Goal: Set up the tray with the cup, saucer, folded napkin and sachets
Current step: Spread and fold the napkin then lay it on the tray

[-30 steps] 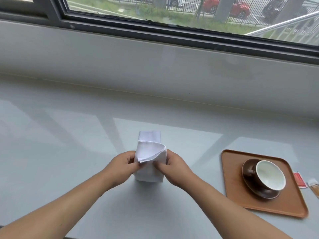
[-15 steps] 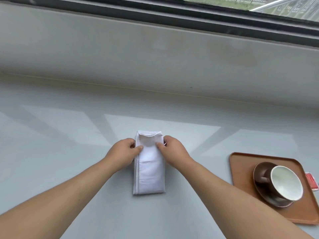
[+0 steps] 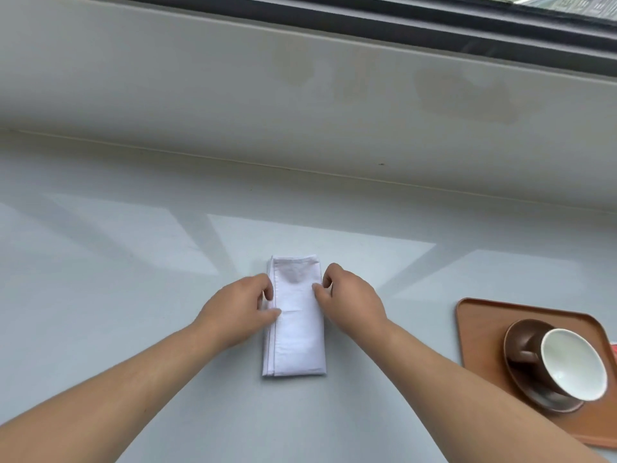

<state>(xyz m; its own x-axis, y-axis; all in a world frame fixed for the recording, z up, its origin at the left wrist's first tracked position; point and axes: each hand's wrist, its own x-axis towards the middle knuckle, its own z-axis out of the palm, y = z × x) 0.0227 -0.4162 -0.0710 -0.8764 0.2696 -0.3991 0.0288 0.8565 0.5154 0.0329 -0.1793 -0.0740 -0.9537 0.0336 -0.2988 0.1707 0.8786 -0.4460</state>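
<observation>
A white napkin (image 3: pixel 297 325), folded into a narrow rectangle, lies flat on the pale grey counter (image 3: pixel 133 295). My left hand (image 3: pixel 240 305) rests against its left edge and my right hand (image 3: pixel 350 299) against its right edge, fingertips pinching or pressing the cloth at its upper half. To the right, a brown tray (image 3: pixel 480 325) holds a brown saucer (image 3: pixel 541 401) with a brown cup (image 3: pixel 571 362), white inside, tilted toward me. A sliver of a red sachet (image 3: pixel 613 345) shows at the frame's right edge beyond the tray.
A pale wall ledge (image 3: pixel 300 95) rises behind the counter, with a dark window frame (image 3: pixel 434 25) above it. Window reflections lie across the counter surface.
The raised fold of the napkin has been laid down flat, making a long narrow rectangle. My hands slid from its top edge down to its sides. The view tilted downward.
</observation>
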